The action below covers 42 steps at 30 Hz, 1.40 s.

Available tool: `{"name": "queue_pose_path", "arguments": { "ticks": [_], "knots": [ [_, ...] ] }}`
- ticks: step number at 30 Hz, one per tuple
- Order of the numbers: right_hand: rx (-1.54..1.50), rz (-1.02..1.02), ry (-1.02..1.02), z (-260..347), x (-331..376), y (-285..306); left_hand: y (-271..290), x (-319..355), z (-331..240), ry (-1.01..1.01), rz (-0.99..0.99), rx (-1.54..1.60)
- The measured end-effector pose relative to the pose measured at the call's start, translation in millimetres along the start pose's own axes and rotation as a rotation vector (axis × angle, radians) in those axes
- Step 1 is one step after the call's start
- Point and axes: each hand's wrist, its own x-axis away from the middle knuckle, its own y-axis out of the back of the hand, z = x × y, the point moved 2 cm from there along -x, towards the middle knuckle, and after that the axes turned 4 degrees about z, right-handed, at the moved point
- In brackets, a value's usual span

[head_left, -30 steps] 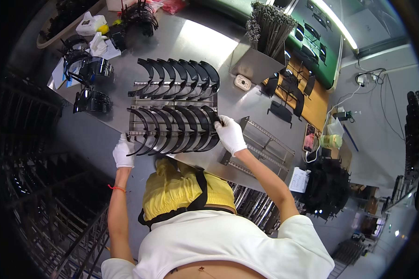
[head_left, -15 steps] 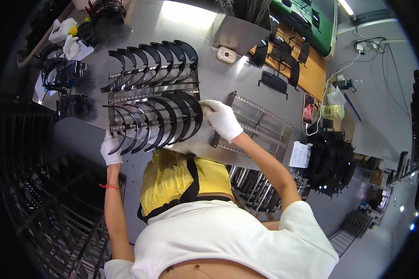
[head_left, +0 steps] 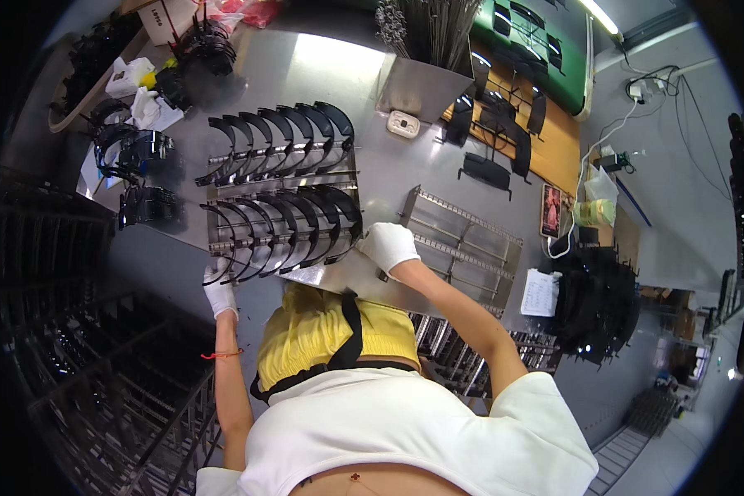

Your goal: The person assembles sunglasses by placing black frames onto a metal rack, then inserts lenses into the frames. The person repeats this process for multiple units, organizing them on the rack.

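Hands in white gloves, one at each end of a loaded metal rack [head_left: 347,177]: left hand [head_left: 221,296] at the near left corner, partly hidden behind black curved strips; right hand [head_left: 391,246] at the near right end, fingers curled in narrow, close beside the last strip. No telling, on either side, whether clamped on the metal or only resting against it.

Rack lying on the steel table [head_left: 306,83], near left corner about at the front edge, with two rows of strips across it: far row [head_left: 344,124] and near row [head_left: 353,213], side by side along the bars. Seemingly steadying the rack from both ends, judging by the hands alone.

For good handling, grip bare metal, never a strip. Move both ends together and level, with firm support under the left corner, so near the edge. Go slowly, to spare the glossy strips any knock or rub against one another. Hold the left fingers clear of the hanging tips. Mind the second rack [head_left: 466,217], just beyond the right hand. Look along both rows for any strip out of line before letting go.
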Motion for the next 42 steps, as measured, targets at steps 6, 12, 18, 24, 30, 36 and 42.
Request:
{"name": "queue_pose_path", "arguments": {
  "ticks": [6,12,18,24,30,36,42],
  "knots": [
    [-0.018,-0.243,0.048,-1,-3,-34,-46,18,-14,0.238,0.477,0.348],
    [0.008,-0.282,0.077,8,6,-26,-3,-1,31,0.347,-0.051,0.342],
    [0.029,-0.278,0.139,-2,1,-30,27,-43,-44,0.002,0.159,-0.133],
    [0.013,-0.241,0.092,1,-1,-17,29,-57,-62,0.137,0.503,-0.294],
    [0.048,-0.281,0.091,4,4,-14,14,-45,-45,0.154,0.203,0.088],
    [0.098,-0.201,0.164,-14,-8,-18,22,-54,-36,0.022,0.266,0.033],
    [-0.602,0.105,-0.059,10,1,48,20,-52,-35,0.036,0.19,0.156]
  ]
}}
